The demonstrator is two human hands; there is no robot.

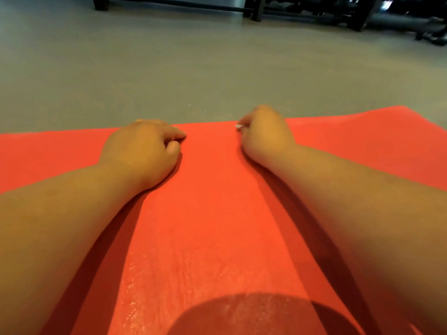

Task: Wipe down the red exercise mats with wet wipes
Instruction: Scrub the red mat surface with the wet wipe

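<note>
A red exercise mat (212,213) fills the lower half of the view, its far edge running across the middle. Wet streaks glisten on its near part. My left hand (142,151) rests on the mat near the far edge, fingers curled under, nothing visible in it. My right hand (264,131) sits at the far edge with fingers curled around a small white wet wipe (238,126); only a tip of the wipe shows past the fingers. Both forearms stretch forward over the mat.
Grey floor (169,68) lies beyond the mat. Black legs of furniture or equipment (254,10) stand along the top edge, with more dark gear at the top right. My head's shadow falls on the mat at the bottom.
</note>
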